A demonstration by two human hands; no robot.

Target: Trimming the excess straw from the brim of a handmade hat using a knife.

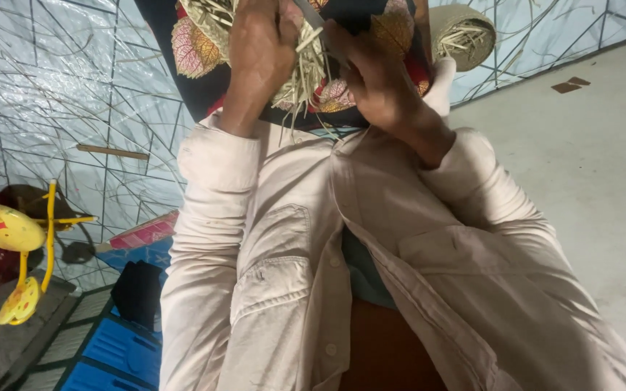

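head | both hands grip straw bundle (306,72); woven basket (464,32) near

Both hands, left hand (259,51) and right hand (374,72), sit side by side on straw bundle (306,76) over lap cloth (197,51). Woven basket (464,32) lies right of them on floor mat (52,94); toy (9,232) far left.

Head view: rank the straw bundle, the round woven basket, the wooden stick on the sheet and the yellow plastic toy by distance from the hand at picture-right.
1. straw bundle: touching the hand at picture-right, between both hands.
2. round woven basket: just beyond it, upper right.
3. wooden stick: on the plastic sheet, left.
4. yellow plastic toy: far left edge.
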